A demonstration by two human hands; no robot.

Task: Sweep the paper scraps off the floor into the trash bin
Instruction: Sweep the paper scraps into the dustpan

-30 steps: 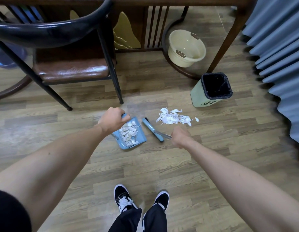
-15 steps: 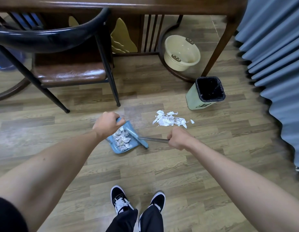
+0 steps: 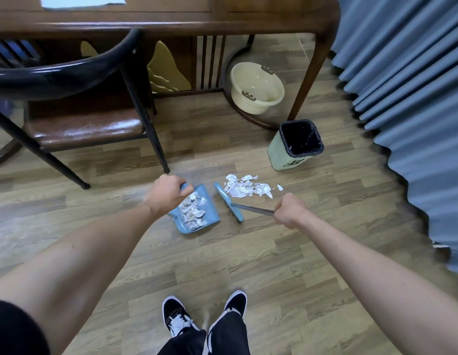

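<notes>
My left hand (image 3: 166,194) grips the handle of a blue dustpan (image 3: 210,216) that rests on the wooden floor and holds several white paper scraps. My right hand (image 3: 290,210) is closed on the thin handle of a small blue broom (image 3: 229,203), whose head lies between the dustpan and a pile of white paper scraps (image 3: 246,187) on the floor. A pale green trash bin (image 3: 281,152) with a black liner stands open just beyond the pile, to the right.
A dark chair (image 3: 82,129) with a brown seat stands at the left, one leg close to the dustpan. A wooden table (image 3: 171,21) spans the back, with a cream basin (image 3: 256,90) under it. A blue curtain (image 3: 415,98) hangs along the right. My shoes (image 3: 205,313) are below.
The broom head has swung away from the dustpan's mouth to the right, up against the scrap pile. The view has shifted slightly; the dustpan stays in place.
</notes>
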